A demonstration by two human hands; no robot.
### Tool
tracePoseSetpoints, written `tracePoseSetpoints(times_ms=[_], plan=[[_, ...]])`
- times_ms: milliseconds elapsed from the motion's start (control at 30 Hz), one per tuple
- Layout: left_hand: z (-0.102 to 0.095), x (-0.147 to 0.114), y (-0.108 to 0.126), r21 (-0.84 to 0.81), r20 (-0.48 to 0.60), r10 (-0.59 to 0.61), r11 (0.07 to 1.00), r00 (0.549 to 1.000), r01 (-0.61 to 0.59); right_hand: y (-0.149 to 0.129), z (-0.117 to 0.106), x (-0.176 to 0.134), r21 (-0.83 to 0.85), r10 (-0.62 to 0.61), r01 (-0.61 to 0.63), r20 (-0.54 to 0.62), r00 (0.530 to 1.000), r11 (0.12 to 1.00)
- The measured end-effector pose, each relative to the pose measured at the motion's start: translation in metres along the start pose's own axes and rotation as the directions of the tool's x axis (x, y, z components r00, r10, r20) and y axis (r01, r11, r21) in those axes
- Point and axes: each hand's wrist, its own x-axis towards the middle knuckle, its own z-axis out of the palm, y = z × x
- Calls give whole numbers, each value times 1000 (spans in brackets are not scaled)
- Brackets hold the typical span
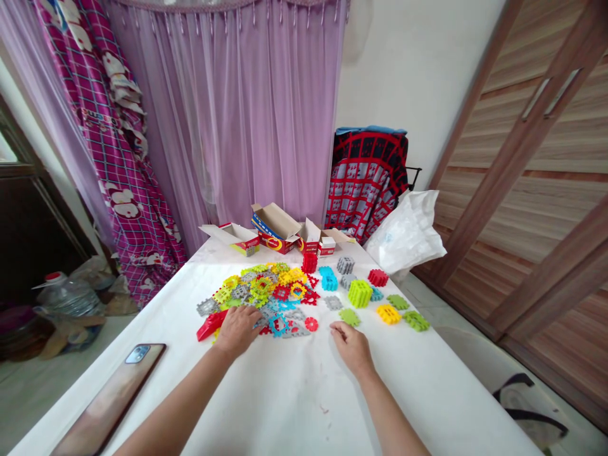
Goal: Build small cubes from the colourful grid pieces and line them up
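Note:
My left hand point(240, 328) lies on the near edge of a heap of plastic interlocking pieces point(262, 288), fingers stretched over them; no piece shows in its grasp. Touching or just beside it is a long red plastic piece point(210, 325). Farther right, my right hand point(352, 347) rests on the table with its fingers curled in, and the inside is hidden. A flat green piece point(350, 316) lies just beyond its fingertips. Behind that are a green stacked block point(360, 294), a grey flat piece point(333, 303) and a blue stack point(327, 278). A small red round piece point(311, 324) sits between the hands.
Opened cardboard boxes point(275, 228) line the far end of the white-covered table point(266, 405). A phone point(111, 399) lies at the left edge. Yellow pieces point(388, 314) and green pieces point(417, 321) are near the right edge. A white plastic bag point(406, 231) stands beyond the far right corner.

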Motion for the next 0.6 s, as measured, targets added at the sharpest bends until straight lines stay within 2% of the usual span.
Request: tracePoseSetpoints(times_ms=[167,267,333,400,500,600], plan=[[-11,4,-3,-167,-45,-79,983,996,70,0,0,-1,39,-7,8,-13,1000,999],[-12,8,-2,-327,-118,-220,929,968,172,1,1,-1,56,-11,12,-11,1000,998],[-6,12,2,-462,-115,-339,850,934,251,2,1,-1,52,-6,7,-13,1000,999],[5,15,11,-601,-54,-421,737,905,308,1,3,-1,59,5,-4,-18,1000,998],[23,20,29,-758,65,-460,555,886,343,-6,8,0,155,20,-15,-33,999,988],[36,23,46,-840,154,-459,405,875,361,-19,15,3,316,31,-22,-23,999,949]])
